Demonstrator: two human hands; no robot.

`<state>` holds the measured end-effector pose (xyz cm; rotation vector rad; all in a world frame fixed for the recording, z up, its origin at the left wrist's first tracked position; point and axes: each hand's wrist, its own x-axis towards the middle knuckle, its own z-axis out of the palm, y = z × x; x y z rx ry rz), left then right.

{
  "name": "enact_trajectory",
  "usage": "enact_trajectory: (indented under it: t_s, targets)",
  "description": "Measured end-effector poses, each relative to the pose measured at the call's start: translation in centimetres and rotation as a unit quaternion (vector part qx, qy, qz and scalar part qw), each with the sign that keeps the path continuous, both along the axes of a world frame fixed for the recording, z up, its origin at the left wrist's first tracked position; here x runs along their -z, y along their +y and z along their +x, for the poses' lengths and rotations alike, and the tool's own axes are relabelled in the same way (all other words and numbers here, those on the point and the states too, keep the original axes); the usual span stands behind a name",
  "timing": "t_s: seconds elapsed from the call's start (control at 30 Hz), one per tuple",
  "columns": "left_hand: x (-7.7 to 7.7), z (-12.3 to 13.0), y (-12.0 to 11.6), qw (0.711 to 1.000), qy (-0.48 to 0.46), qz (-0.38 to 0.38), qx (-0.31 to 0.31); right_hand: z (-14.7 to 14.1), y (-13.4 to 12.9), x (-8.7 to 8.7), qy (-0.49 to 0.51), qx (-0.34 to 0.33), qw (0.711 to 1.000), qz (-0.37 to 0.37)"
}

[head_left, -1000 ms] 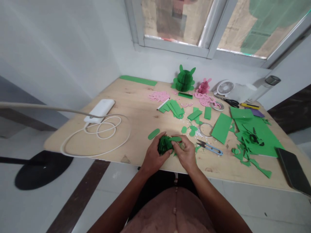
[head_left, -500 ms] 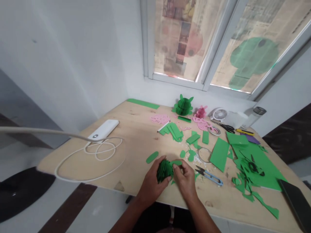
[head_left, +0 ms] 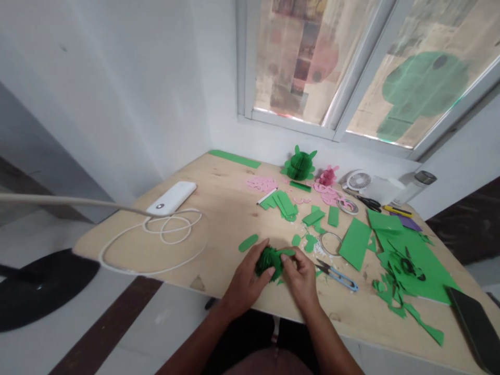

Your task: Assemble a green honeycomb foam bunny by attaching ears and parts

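My left hand (head_left: 247,281) is wrapped round a dark green pleated paper ball (head_left: 269,262) near the table's front edge. On the ball's right side, my right hand (head_left: 300,276) pinches a small rounded strip of green paper (head_left: 287,252) that touches the ball. A matching green paper oval (head_left: 248,242) lies on the wood just beyond my left hand. Blue-handled thread snips (head_left: 339,276) rest to the right of my right hand. Small green paper cut-outs (head_left: 310,242) lie beyond it. My fingers partly cover the ball and the strip.
A green paper figure (head_left: 300,165) and a smaller pink one (head_left: 328,176) stand by the wall. Green sheets and scraps (head_left: 433,271) spread over the right side, with a black phone-like slab (head_left: 474,325) at the corner. A white power bank (head_left: 174,198) with a looped cable lies left.
The camera view has shifted slightly. Both hands stay at the paper ball, and the ball is turned a little, with the strip still pinched against its right side.
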<state>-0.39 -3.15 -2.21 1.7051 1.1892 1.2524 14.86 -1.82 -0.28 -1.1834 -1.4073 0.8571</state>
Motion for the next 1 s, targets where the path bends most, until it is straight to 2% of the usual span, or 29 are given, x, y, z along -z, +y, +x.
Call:
enact_trajectory:
  t_s: [0.17,0.33,0.7,1.0]
  targets:
    - [-0.7,0.3,0.3,0.999,-0.031,-0.033,-0.002,0.2,0.1,-0.6,-0.017,0.002,1.000,0.003]
    - [-1.4,0.3,0.4,0.999,-0.002,-0.045,0.002,0.3,0.2,-0.7,-0.035,0.016,0.999,0.012]
    - [-1.3,0.1,0.9,0.996,0.084,0.028,0.005,1.1,1.0,-2.0,-0.113,-0.030,0.987,0.108]
    - [-1.0,0.0,0.9,0.992,0.118,0.047,0.005,1.3,1.4,-2.2,-0.131,-0.050,0.982,0.126]
